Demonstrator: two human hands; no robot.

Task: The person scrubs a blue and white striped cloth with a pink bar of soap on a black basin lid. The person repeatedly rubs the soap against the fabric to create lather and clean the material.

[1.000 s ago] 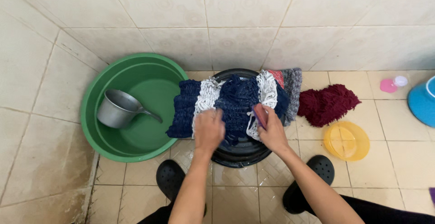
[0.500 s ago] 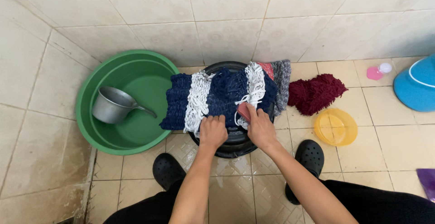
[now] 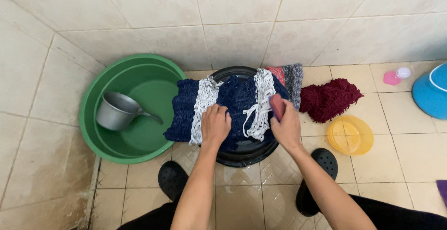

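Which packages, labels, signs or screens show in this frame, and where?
No labels, signs or screens show.
Small pink bottle: on its side on the floor tiles by the wall, upper right, beside the blue tub; pink body, pale cap.
Yellow round lid: flat on the floor, to the right of the right hand.

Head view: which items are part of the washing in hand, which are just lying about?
In use:
left hand
right hand
red brush
navy-and-white knit mat
black basin

Lying about:
green basin
metal dipper
maroon mat
yellow lid
blue tub
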